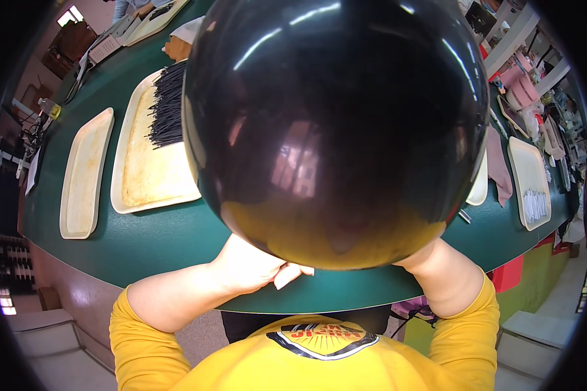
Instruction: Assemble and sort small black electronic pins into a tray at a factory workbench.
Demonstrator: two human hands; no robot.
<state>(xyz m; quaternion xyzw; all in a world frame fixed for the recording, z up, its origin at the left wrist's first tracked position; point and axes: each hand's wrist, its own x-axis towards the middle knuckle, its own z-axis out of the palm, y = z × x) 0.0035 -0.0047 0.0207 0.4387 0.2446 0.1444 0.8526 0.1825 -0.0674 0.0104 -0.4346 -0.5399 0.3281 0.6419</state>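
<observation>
A large, glossy black dome (336,130) fills the middle of the head view and covers most of the work in front of me. My left hand (257,266) is at its lower left edge, near the front of the green table. The fingers that show are curled in, and whatever they may hold is hidden. Of my right hand (419,257) only the wrist end comes out at the dome's lower right edge. Its fingers are behind the dome, so their state cannot be seen.
A cream tray (134,186) at the left holds a pile of thin black strands (168,104); a narrower tray (85,176) lies beside it. To the right are a brownish cloth (499,166) and a tray (527,156) of thin white pieces. Another person's hand (143,10) shows at the far left.
</observation>
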